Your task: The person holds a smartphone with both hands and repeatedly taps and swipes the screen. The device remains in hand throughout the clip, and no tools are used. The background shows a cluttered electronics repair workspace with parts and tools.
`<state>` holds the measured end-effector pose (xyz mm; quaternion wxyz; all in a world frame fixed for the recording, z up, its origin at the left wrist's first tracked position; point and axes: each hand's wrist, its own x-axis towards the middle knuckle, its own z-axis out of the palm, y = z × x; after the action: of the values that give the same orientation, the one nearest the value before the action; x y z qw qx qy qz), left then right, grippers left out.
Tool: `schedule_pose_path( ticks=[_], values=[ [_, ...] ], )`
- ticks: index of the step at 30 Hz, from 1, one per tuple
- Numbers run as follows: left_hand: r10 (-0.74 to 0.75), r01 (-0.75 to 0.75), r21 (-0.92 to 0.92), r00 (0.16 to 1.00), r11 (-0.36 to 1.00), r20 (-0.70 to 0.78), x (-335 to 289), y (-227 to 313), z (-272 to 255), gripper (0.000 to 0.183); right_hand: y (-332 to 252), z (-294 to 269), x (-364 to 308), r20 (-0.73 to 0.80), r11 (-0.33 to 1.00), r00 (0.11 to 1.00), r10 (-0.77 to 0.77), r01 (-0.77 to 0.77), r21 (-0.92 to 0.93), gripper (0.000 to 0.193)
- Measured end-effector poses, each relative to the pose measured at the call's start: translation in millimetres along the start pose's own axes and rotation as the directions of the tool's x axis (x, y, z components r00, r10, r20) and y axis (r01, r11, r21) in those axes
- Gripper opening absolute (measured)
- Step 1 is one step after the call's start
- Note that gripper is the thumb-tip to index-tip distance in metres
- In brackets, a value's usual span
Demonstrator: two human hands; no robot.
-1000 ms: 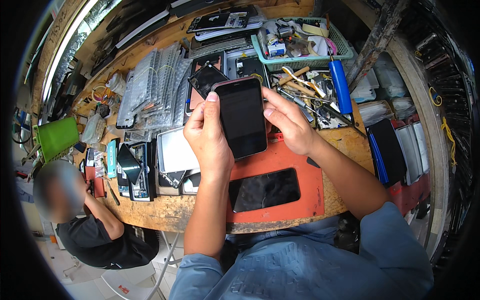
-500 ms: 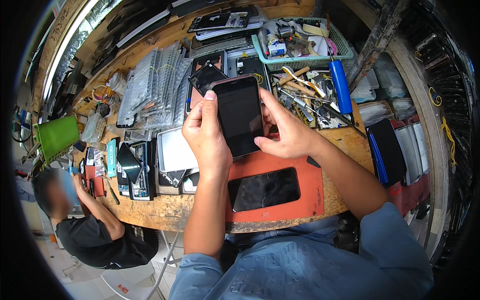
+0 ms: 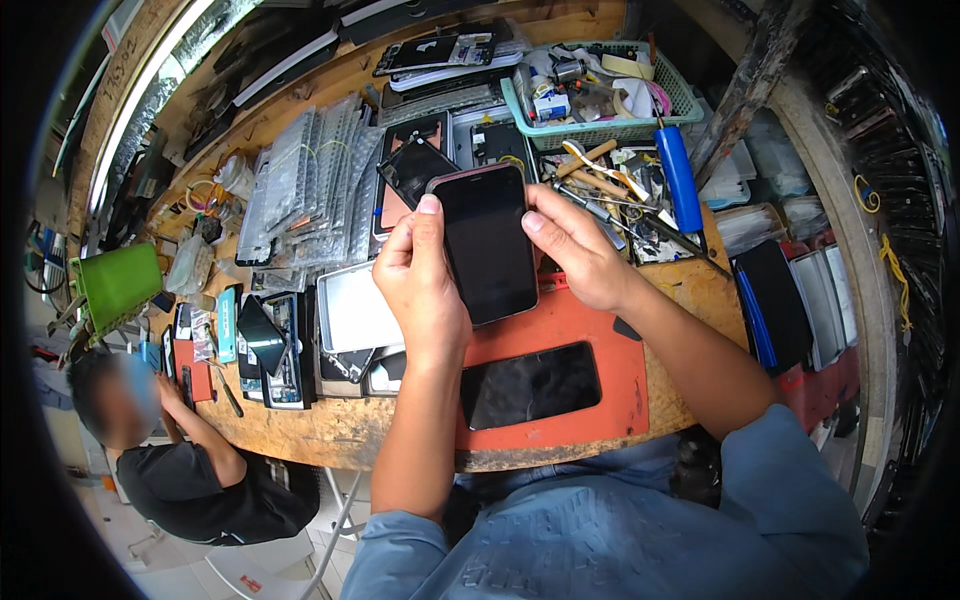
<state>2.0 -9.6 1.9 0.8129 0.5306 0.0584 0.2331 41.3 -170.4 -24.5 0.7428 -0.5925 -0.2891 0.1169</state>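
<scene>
Held up over the bench is a smartphone (image 3: 487,245) with a dark screen, tilted slightly. My left hand (image 3: 425,280) grips its left side, the thumb lying along the edge near the top corner. On the opposite side my right hand (image 3: 580,250) is closed on the right edge, its thumb at the upper part and its other fingers mostly hidden behind. Below the hands, a second dark phone or screen panel (image 3: 530,385) lies flat on an orange-red mat (image 3: 625,400).
Bubble-wrap sleeves (image 3: 310,165) are stacked at the back left. A green basket (image 3: 600,135) of parts stands behind loose hand tools (image 3: 600,185) and a blue-handled tool (image 3: 678,180). Opened phones (image 3: 285,360) lie to the left, where another person (image 3: 200,470) sits beside the bench.
My right thumb has moved from the phone's lower right corner up to its upper right edge. The phone has shifted slightly down and to the right.
</scene>
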Motion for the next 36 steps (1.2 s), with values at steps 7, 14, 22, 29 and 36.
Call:
schedule_pose_path(
  ticks=[7, 14, 22, 29, 36],
  values=[
    [0.0, 0.0, -0.017, 1.0, 1.0, 0.001, 0.0, -0.7, 1.0, 0.024, 3.3, -4.0, -4.3, 0.073, 0.998, 0.997, 0.022, -0.018, -0.055, 0.063],
    [0.019, -0.019, 0.001, 1.0, 1.0, 0.001, 0.4, -1.9, -0.7, 0.024, 2.6, 1.2, -3.6, 0.038, 0.996, 0.999, -0.026, 0.029, -0.078, 0.058],
    [0.015, -0.014, -0.026, 1.0, 1.0, 0.017, 1.5, -3.1, -2.5, 0.025, 5.2, 0.2, -4.4, 0.045, 0.998, 0.999, -0.021, 0.023, -0.055, 0.058],
    [0.018, -0.018, -0.008, 1.0, 1.0, 0.001, 0.5, -0.2, -0.3, 0.024, -1.2, -3.8, -4.4, 0.095, 0.997, 0.995, 0.031, -0.025, -0.068, 0.056],
    [0.04, -0.04, -0.012, 0.999, 0.999, 0.004, 0.5, -0.9, -0.8, 0.023, 5.9, -1.1, -2.8, 0.062, 1.0, 0.998, 0.005, -0.006, 0.012, 0.045]
  ],
)
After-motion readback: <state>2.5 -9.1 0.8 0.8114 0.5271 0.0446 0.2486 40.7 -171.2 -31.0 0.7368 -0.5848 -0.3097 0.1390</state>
